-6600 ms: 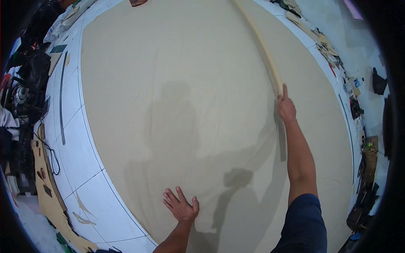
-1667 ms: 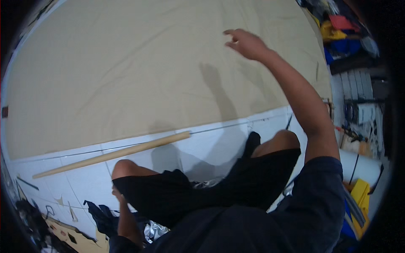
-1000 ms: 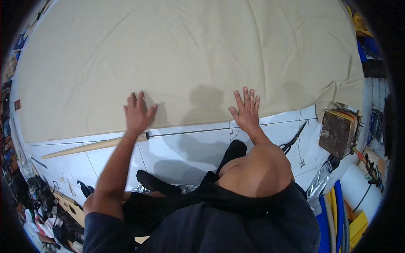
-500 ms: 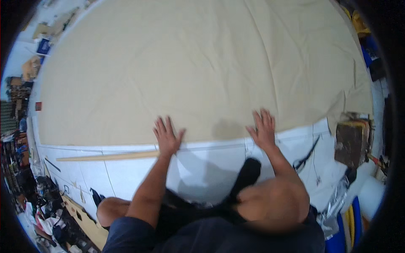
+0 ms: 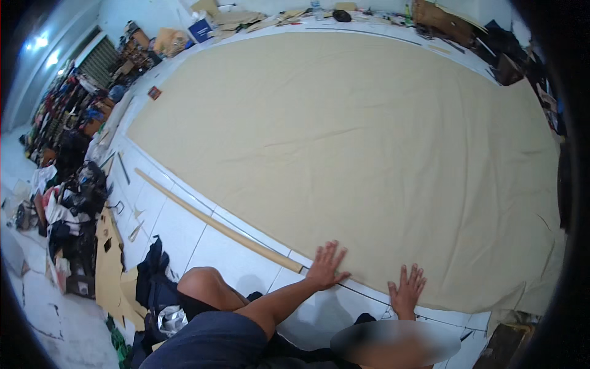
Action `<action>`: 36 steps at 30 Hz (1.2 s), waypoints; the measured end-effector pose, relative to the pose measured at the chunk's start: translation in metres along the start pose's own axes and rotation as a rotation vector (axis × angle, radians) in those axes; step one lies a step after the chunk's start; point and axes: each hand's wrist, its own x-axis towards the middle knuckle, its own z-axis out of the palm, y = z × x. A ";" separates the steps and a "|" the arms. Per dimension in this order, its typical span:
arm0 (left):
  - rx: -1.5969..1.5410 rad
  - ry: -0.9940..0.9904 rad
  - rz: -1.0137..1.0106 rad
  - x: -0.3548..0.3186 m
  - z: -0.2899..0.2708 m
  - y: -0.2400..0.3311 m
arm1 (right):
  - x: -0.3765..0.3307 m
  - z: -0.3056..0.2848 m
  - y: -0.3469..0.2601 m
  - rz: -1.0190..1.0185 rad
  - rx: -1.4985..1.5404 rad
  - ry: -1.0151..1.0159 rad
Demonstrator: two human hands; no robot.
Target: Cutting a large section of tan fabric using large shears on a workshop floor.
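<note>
A large sheet of beige fabric (image 5: 344, 141) lies spread over the white tiled floor, with shallow wrinkles, more of them toward the right. Both of my hands rest on its near edge. My left hand (image 5: 327, 265) is flat with the fingers spread, close to the end of a long tan tube (image 5: 227, 229) that lies along the floor beside the fabric. My right hand (image 5: 406, 290) also lies flat, fingers apart, a short way to the right. Neither hand holds anything.
Dark bags and piled goods (image 5: 86, 184) line the left side. Cut cardboard (image 5: 110, 264) lies near my left knee. A small red box (image 5: 154, 93) sits by the fabric's far-left edge. Along the back are a brown box (image 5: 445, 23) and scattered tools. A dark box (image 5: 507, 347) stands at lower right.
My view has swung up and to the left, showing the fabric's far edge and the left wall. Both hands stay flat on the near edge, fingers spread.
</note>
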 end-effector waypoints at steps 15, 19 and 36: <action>-0.182 0.032 0.707 0.025 0.033 0.114 | -0.150 -0.029 0.095 0.868 0.218 0.553; -0.109 0.059 0.755 0.026 0.043 0.118 | -0.159 -0.043 0.091 1.014 0.236 0.520; -0.341 -0.048 0.638 0.032 0.059 0.139 | -0.286 0.030 0.233 0.936 0.330 0.373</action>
